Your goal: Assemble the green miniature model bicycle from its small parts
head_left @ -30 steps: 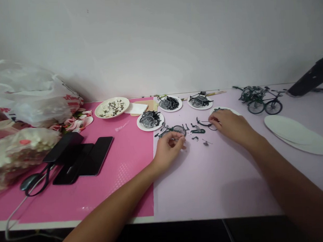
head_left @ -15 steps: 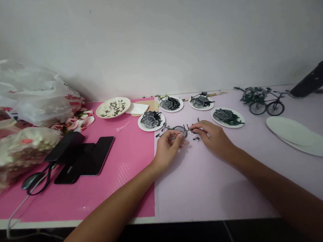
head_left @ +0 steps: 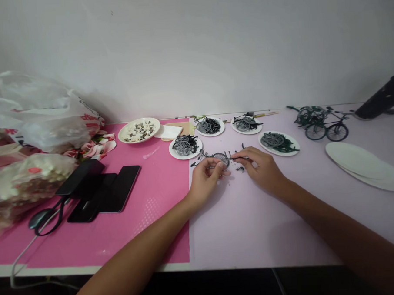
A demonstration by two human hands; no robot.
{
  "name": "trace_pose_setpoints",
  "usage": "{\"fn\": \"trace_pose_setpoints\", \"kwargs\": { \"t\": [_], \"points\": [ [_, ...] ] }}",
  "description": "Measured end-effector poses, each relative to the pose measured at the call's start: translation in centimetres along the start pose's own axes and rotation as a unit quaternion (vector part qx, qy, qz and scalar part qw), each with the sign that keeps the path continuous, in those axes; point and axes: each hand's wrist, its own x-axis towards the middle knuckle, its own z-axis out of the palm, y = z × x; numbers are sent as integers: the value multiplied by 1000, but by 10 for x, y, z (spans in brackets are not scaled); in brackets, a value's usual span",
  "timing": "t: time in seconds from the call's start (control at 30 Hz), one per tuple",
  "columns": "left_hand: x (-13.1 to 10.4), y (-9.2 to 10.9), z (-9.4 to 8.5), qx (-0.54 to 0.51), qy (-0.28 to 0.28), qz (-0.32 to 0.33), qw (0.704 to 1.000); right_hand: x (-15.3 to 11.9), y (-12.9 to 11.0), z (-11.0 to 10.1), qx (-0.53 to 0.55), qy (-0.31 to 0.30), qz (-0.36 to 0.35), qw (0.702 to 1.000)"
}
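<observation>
Near the middle of the table, my left hand pinches a grey spoked toy wheel at its lower edge. My right hand is just to the right, thumb and fingertips closed on a thin dark part that reaches toward the wheel. Whether that part touches the wheel is too small to tell. Small dark bits lie on the lilac surface between the hands, and thin dark pieces show behind my left hand.
Behind the hands stand white plates of wheels and dark parts. Assembled toy bicycles are at the right, beside blank white discs. A bowl of small pieces, phones and plastic bags are at the left.
The whole view has shifted very slightly. Both hands keep nearly the same place and grip.
</observation>
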Motion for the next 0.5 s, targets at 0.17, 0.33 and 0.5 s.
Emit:
{"fn": "trace_pose_setpoints", "kwargs": {
  "t": [0.17,0.33,0.5],
  "points": [
    [0,0,0,8,1,3,1000,1,-3,-2,-12,3,-21,1000],
    [0,0,0,11,2,3,1000,3,-6,-4,-23,1,-29,999],
    [0,1,0,14,3,3,1000,4,-5,-4,-21,3,-31,999]
  ]
}}
